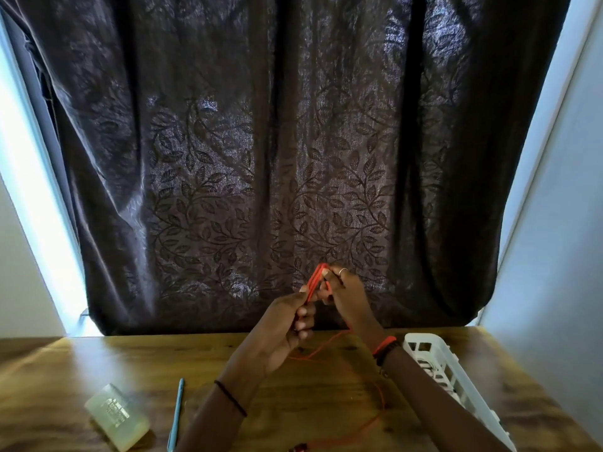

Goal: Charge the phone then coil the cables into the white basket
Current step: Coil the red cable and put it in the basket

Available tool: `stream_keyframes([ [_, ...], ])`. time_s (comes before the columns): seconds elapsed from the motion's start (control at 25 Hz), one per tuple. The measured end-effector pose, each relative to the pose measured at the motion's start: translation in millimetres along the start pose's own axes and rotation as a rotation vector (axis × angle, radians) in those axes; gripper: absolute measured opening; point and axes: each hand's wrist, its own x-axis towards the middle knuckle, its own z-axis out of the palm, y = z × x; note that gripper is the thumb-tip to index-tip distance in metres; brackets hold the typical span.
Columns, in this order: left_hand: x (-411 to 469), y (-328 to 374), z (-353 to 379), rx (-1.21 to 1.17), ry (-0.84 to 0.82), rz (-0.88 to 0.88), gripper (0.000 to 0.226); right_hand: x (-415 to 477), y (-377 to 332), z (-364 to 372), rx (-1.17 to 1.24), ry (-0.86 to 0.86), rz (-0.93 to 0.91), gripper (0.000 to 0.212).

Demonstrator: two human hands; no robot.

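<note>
Both my left hand [284, 324] and right hand [347, 296] pinch loops of the thin orange cable [315, 282], only partly coiled and not yet in the white slotted plastic basket [473, 391] nearby.

Above the far edge of the table [98, 360], the left hand [287, 318] grips the looped red cable [315, 282]. The right hand [342, 295] pinches its top.

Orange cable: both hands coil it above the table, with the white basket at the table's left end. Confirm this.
Not left: the head view shows the white basket at the right end of the table. The left hand and right hand do hold the orange cable above it.
</note>
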Motion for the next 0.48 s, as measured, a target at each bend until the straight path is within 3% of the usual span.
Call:
stream_keyframes([
  [0.24,21.9,25.3,-10.8,-0.439,-0.076,0.094,0.037,-19.2,15.8,10.7,-0.191,-0.042,0.014,0.030],
  [0.48,49.6,44.7,-25.0,-0.387,0.015,0.236,0.038,-51.9,8.6,16.3,-0.759,-0.142,-0.096,0.038],
])
